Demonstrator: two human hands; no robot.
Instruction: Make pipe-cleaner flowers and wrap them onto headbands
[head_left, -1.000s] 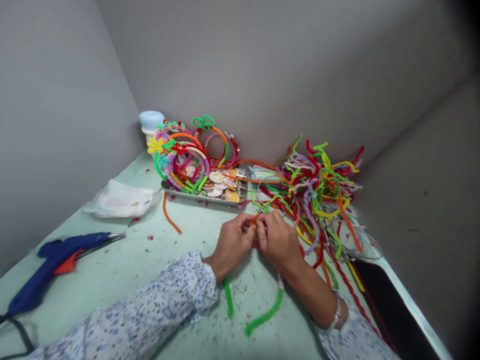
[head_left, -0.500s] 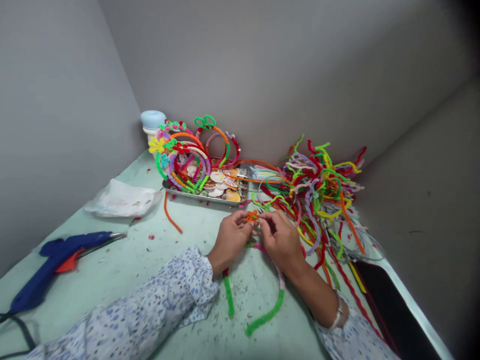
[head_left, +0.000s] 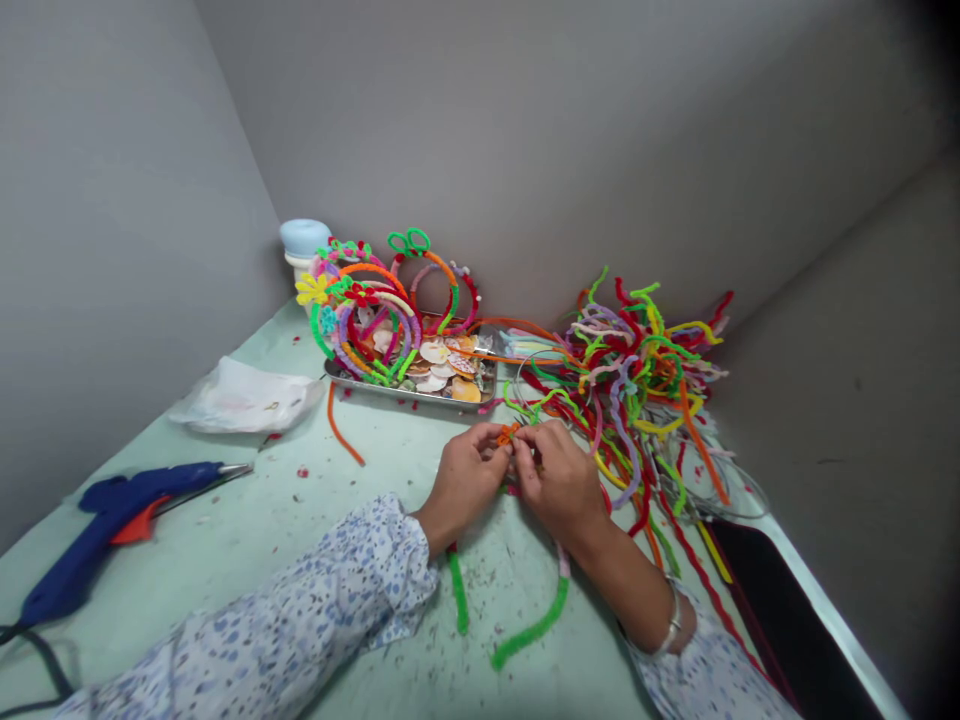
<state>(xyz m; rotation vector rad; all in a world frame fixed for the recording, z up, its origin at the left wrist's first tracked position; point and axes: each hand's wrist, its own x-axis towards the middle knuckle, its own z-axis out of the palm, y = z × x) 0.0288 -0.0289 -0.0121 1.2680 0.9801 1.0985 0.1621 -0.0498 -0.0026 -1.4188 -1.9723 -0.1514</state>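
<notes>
Near the middle of the table, my left hand (head_left: 466, 475) pinches a small orange pipe-cleaner flower (head_left: 506, 434) from the left. My right hand (head_left: 559, 480) is closed at the flower's right side, its thumb and forefinger pressed together; what lies between them is too small to make out. Below both hands lies a curved band wrapped in pipe cleaner, with green ends (head_left: 534, 632) toward me and its upper part mostly hidden by my hands.
A metal tray (head_left: 409, 393) of shells holds several colourful headbands behind my hands. Tangled pipe cleaners (head_left: 637, 370) lie at right, beside a black flat object (head_left: 787, 610). A blue glue gun (head_left: 112, 525) and a plastic bag (head_left: 247, 398) are at left; a blue-lidded container (head_left: 304, 240) stands behind.
My right fingers have shifted slightly left over the orange flower, covering more of it. The band below has stayed nearly in place.
</notes>
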